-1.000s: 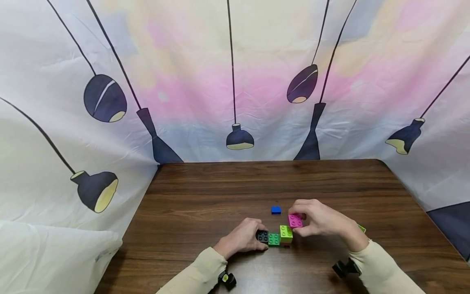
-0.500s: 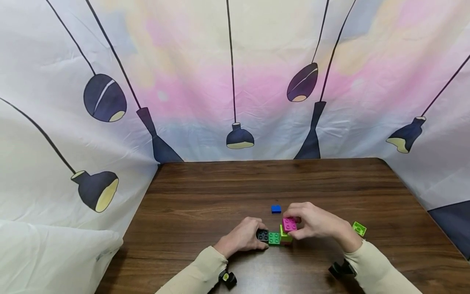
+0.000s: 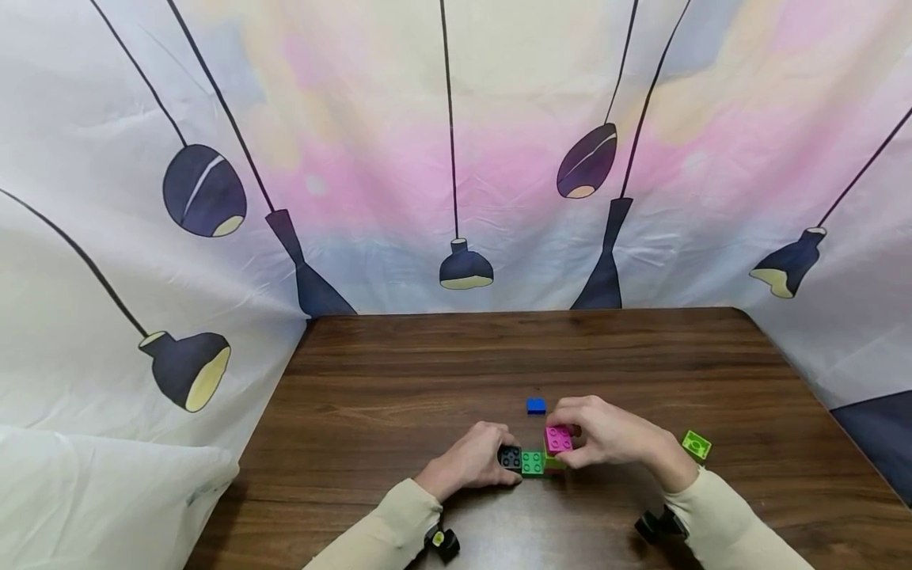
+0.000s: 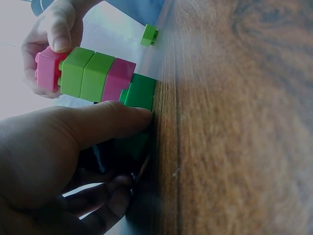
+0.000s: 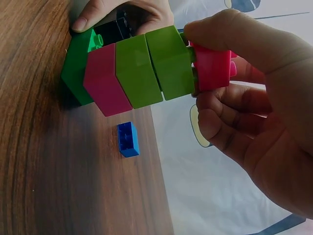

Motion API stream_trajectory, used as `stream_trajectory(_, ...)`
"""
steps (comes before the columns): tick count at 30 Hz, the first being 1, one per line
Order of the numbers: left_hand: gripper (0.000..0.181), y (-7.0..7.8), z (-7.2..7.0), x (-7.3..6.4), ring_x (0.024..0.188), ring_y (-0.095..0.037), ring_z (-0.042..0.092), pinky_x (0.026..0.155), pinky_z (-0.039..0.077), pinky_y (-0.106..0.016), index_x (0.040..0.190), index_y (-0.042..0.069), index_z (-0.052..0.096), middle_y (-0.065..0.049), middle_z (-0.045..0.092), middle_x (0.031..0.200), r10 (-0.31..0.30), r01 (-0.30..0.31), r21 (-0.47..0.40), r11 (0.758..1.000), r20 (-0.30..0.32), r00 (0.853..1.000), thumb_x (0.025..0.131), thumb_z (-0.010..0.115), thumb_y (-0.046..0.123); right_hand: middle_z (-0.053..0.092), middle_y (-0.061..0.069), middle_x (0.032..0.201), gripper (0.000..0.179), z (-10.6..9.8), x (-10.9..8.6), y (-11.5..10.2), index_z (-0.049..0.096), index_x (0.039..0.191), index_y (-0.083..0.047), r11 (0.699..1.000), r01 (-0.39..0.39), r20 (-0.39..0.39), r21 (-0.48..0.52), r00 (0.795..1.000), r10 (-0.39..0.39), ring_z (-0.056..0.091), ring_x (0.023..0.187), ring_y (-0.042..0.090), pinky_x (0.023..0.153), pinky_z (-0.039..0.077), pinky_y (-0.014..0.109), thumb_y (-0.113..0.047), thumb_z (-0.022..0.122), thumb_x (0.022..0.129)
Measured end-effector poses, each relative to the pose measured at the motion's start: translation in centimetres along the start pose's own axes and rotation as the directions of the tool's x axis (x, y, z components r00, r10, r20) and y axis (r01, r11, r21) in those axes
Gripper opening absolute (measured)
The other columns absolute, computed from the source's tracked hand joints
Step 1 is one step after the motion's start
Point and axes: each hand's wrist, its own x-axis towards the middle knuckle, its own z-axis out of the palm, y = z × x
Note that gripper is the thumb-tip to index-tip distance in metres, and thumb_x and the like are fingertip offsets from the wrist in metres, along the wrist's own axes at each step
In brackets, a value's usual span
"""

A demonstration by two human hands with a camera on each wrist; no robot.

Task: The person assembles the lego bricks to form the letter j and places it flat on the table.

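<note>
Between the thumb and fingers of my right hand (image 3: 616, 434) is a pink toy building brick (image 3: 558, 439). It sits right over a column of two lime bricks (image 5: 139, 73) and a lower pink brick (image 5: 106, 81). In both wrist views a narrow gap with lime studs shows under the held brick. The column rises from one end of a green brick base (image 3: 532, 462) on the table. At the base's other end, my left hand (image 3: 466, 461) grips around a black brick (image 3: 510, 457), with its thumb against the green base.
A small blue brick (image 3: 536, 406) lies behind the column. To the right, beyond my right wrist, a loose lime brick (image 3: 697, 446) rests on the wooden table (image 3: 427, 356). A cloth printed with lamps (image 3: 466, 265) hangs at the table's back edge.
My right hand has brought the pink brick leftward from beside the column to over its top. The loose lime brick at right has come into fuller view. My left hand has stayed put.
</note>
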Motion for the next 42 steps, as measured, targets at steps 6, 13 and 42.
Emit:
stream_trajectory(6,0.031,0.00,0.20,-0.03,0.068,0.003,0.049,0.060,0.041,-0.009,0.098,0.014,0.074,0.012,0.059,0.083,0.004,-0.004,0.008,1.000,-0.001,1.000,0.072,0.085,0.029,0.055,-0.014,0.088,0.026,0.30,-0.07,-0.14,0.068,0.101,-0.014,1.000,0.017,-0.010,-0.016,1.000,-0.017,0.052,0.071,-0.001,0.058,0.044,0.011,-0.017,0.075,0.076)
stream_trajectory(13,0.030,-0.01,0.38,-0.13,0.068,0.003,0.049,0.060,0.041,-0.009,0.097,0.015,0.074,0.013,0.059,0.083,0.003,-0.003,0.000,1.000,0.000,1.000,0.073,0.085,0.030,0.055,-0.014,0.088,0.024,0.49,-0.19,-0.24,0.068,0.101,-0.015,1.000,0.021,-0.015,-0.016,1.000,-0.021,0.054,0.070,0.004,0.059,0.043,0.011,-0.017,0.074,0.077)
stream_trajectory(42,0.031,-0.23,0.19,0.15,0.069,0.002,0.050,0.063,0.040,-0.009,0.096,0.014,0.075,0.012,0.060,0.081,0.036,-0.035,0.039,0.999,-0.029,0.999,0.072,0.085,0.032,0.054,-0.014,0.087,0.019,0.82,-0.27,0.03,0.066,0.099,-0.022,1.000,0.003,-0.041,0.013,0.999,-0.002,0.053,0.069,0.003,0.057,0.044,0.013,-0.022,0.075,0.082)
